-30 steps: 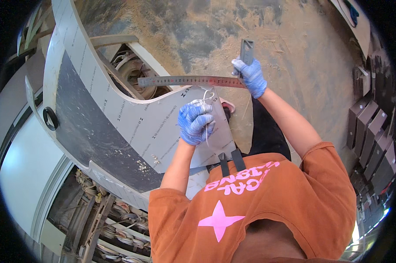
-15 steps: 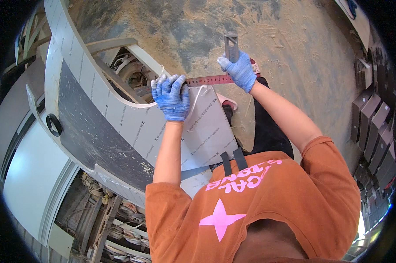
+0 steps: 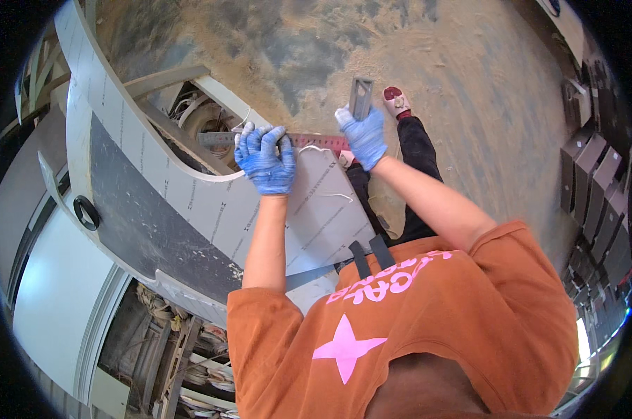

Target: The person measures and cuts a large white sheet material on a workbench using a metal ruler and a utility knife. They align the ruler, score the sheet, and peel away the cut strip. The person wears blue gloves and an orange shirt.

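My right hand [image 3: 364,136], in a blue glove, is closed around the grey handle of a try square [image 3: 360,98]. Its red-and-grey marked blade runs leftward along the far edge of a pale grey sheet panel [image 3: 316,220]. My left hand [image 3: 265,162], also gloved in blue, curls its fingers over the blade at that edge. The blade's end shows beyond my left hand, above a framed opening. A thin white strip curls up at the panel's edge between the hands. The left palm's underside is hidden.
A large curved grey panel [image 3: 120,119] with a dark band stretches along the left. Wooden strips [image 3: 163,80] frame a gap behind it. Dust lies on the floor [image 3: 483,126]. Stacked dark boxes [image 3: 595,164] stand at the right. My foot [image 3: 395,98] is beyond my right hand.
My right hand has moved left and a little nearer with the try square. The blade now sticks out past the left side of my left hand. My left hand stays near the same edge.
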